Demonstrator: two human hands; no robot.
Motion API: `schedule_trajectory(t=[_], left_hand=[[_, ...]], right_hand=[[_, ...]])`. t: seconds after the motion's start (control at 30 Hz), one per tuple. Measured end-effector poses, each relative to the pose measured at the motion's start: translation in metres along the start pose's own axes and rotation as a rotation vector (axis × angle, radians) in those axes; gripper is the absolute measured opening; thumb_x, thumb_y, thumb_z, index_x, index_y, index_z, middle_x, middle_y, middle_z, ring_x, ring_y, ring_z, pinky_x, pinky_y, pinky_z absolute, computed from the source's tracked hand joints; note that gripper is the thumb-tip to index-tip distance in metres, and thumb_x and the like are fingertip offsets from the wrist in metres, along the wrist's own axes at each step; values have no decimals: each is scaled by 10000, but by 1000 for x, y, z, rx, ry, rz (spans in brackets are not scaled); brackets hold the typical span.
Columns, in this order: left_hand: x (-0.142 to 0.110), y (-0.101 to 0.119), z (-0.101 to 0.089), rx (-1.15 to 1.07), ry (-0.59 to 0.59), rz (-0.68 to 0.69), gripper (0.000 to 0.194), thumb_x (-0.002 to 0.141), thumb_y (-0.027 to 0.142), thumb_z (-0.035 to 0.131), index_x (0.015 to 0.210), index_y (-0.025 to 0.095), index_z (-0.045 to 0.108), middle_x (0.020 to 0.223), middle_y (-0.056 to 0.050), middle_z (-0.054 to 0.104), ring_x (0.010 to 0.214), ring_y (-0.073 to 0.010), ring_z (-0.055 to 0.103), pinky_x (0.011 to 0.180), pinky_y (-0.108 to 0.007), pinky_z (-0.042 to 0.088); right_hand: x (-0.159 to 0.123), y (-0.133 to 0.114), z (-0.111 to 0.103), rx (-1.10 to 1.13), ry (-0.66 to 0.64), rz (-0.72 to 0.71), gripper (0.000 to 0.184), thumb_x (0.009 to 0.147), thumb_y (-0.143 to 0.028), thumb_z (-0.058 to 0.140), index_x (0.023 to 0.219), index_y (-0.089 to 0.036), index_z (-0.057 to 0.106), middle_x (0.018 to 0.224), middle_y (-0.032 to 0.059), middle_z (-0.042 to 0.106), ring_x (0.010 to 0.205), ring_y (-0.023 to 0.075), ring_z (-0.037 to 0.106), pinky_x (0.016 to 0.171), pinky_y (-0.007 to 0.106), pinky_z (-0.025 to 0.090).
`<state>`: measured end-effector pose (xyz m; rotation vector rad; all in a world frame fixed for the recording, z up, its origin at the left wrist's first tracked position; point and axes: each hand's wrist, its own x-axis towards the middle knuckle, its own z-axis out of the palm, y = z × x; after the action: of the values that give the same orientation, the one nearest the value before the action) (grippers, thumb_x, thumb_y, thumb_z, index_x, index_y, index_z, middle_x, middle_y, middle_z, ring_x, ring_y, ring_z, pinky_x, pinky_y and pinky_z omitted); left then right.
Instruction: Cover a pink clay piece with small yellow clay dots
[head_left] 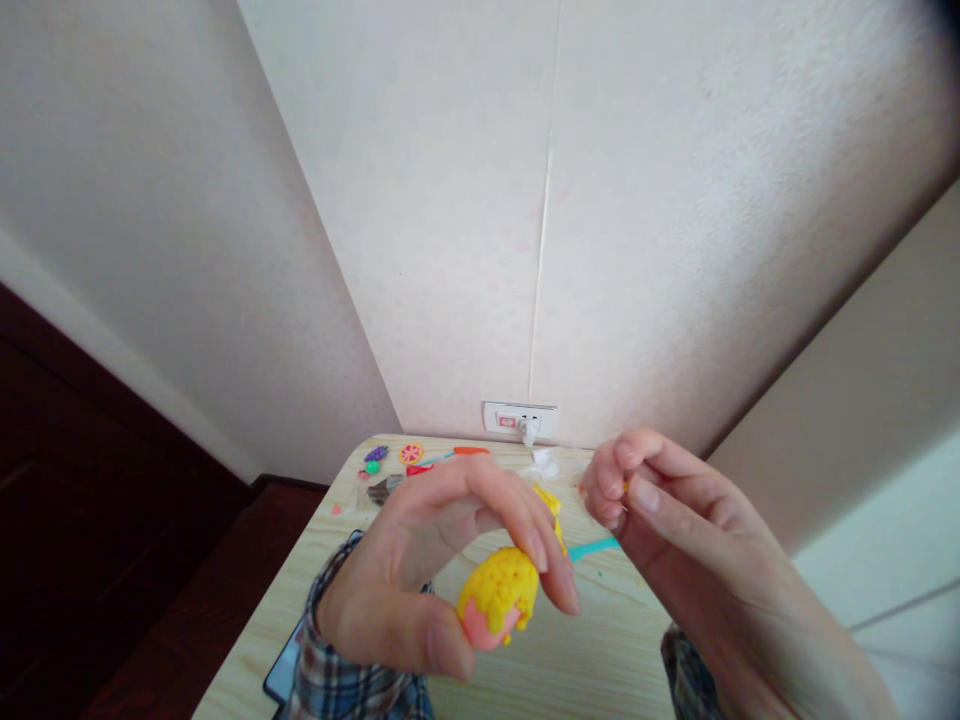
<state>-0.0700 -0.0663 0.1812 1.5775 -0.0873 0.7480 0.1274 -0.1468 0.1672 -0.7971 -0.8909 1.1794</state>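
Observation:
My left hand (390, 600) holds a small rounded piece of modelling clay (499, 597) between thumb and fingers, above the table. The piece is pink underneath, with a crumbly yellow layer over its top that runs down the side in drips. To the right, my right hand (697, 540) is raised with thumb and fingertips pinched together. A tiny orange-yellow bit (627, 487) shows at the pinch, perhaps clay. Behind my left fingers, partly hidden, lies more yellow clay (551, 500). A turquoise tool (592, 549) rests on the table between my hands.
On the wooden table (577, 650), a purple grape-like piece (376, 454), a green ball (373, 467) and a round citrus-slice piece (411, 454) lie at the back left. An orange-handled tool (471, 451) and clear plastic (544, 465) lie near the wall socket (520, 420). A phone (282, 668) sits front left.

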Motion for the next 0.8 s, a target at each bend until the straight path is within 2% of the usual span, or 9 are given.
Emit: schedule_trajectory(t=[0.27, 0.47, 0.8], left_hand=[[-1, 1, 0, 12, -6, 6, 382, 993, 522, 654, 1136, 171, 707, 953, -90, 748, 963, -215, 698, 881, -343, 542], [-1, -1, -1, 51, -6, 15, 249, 1019, 398, 668, 1132, 177, 692, 963, -88, 738, 979, -220, 714, 879, -350, 543], [-2, -3, 1, -14, 17, 29, 277, 1000, 416, 686, 1132, 173, 704, 952, -72, 717, 968, -204, 701, 883, -326, 542]], right_hand=[[2, -1, 2, 15, 5, 9, 127, 848, -357, 881, 796, -291, 786, 750, -31, 656, 724, 102, 578, 683, 143, 525], [0, 0, -1, -6, 49, -24, 229, 775, -462, 926, 715, -277, 805, 653, -19, 650, 647, 113, 579, 624, 176, 537], [-2, 2, -3, 88, -19, -58, 170, 812, -465, 903, 789, -317, 822, 649, -43, 670, 628, 72, 562, 637, 111, 509]])
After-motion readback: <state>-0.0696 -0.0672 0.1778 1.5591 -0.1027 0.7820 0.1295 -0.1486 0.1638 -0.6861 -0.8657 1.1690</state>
